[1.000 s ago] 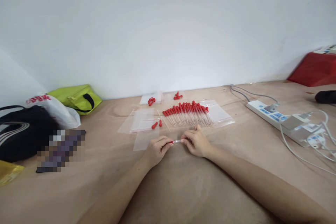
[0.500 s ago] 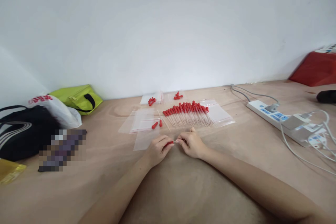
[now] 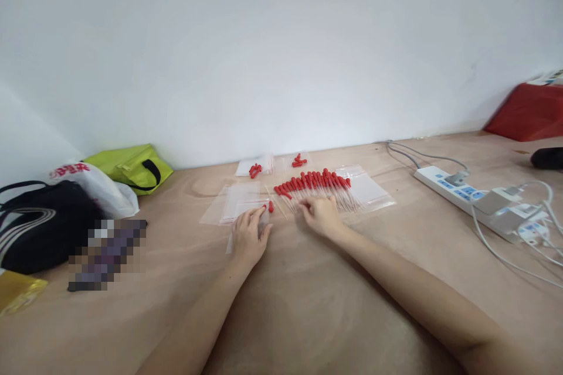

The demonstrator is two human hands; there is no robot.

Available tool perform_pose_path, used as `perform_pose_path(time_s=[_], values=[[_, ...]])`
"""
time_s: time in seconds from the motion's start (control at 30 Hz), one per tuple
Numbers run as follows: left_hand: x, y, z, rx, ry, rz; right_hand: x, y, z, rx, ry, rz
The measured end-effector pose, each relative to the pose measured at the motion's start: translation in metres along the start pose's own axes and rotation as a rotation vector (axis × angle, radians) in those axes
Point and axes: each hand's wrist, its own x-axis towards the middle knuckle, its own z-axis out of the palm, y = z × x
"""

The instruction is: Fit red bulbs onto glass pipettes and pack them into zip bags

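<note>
A fan of several thin clear droppers with red bulbs (image 3: 314, 180) lies on the wooden table. At its left end my right hand (image 3: 323, 215) is closed on a dropper whose red bulb (image 3: 285, 194) points up and left. My left hand (image 3: 250, 237) has its fingers apart over a clear plastic bag, its fingertips at a red bulb that they partly cover. Just right of them lies another loose red bulb (image 3: 271, 206). A bare thin tube (image 3: 276, 203) rests between that bulb and the fan.
Small heaps of red pieces (image 3: 255, 170) (image 3: 299, 160) lie by the wall on plastic bags. More clear bags (image 3: 372, 190) are right of the fan. A power strip (image 3: 444, 187) with cables is at the right; black (image 3: 53, 228) and green (image 3: 127, 167) bags are at the left.
My hands have parted. The right one has moved forward to the fan with the dropper; the left one has moved left, let go of the red bulb and opened over the loose bulbs.
</note>
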Motion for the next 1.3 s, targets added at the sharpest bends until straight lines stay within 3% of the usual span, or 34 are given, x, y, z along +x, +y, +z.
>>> perform_pose_path(time_s=[0.1,0.23,0.5,0.67,0.77,0.93,1.17,1.3], values=[[-0.003,-0.006,0.004,0.074,-0.047,-0.022,0.022,-0.001,0.014,-0.025,0.114,0.191],[-0.005,-0.010,0.010,0.006,-0.080,-0.014,0.039,-0.010,0.033,-0.082,0.172,0.275],[-0.001,-0.005,0.006,-0.111,-0.173,-0.057,0.041,-0.019,0.041,-0.121,0.159,0.197],[0.010,-0.008,0.004,-0.036,-0.170,-0.051,0.035,-0.035,0.041,-0.112,0.065,0.068],[0.014,-0.011,0.008,0.031,-0.170,-0.051,0.033,-0.044,0.042,-0.164,0.001,0.078],[0.017,-0.015,0.011,-0.097,-0.112,-0.056,0.031,-0.050,0.042,-0.260,-0.081,0.099],[0.013,-0.017,0.005,-0.141,0.001,-0.179,0.011,-0.036,0.028,-0.311,-0.044,0.082],[0.008,-0.011,0.006,-0.252,0.025,-0.178,-0.011,-0.014,0.017,-0.271,0.054,-0.027]])
